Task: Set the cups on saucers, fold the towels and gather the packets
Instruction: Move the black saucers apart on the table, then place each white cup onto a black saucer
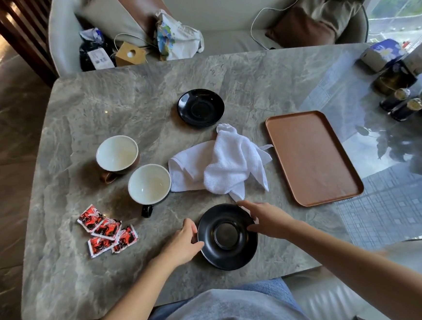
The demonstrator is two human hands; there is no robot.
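Nothing is finished. One round black saucer (227, 236) is gripped by left hand (183, 242) and right hand (267, 221); white cups (117, 153), crumpled white towels (225, 163), red packets (107, 230) are untouched.

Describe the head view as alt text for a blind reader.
A left hand and right hand grip a black saucer on a marble table. Beyond: two empty cups, crumpled white towels, red packets, another saucer, a brown tray.
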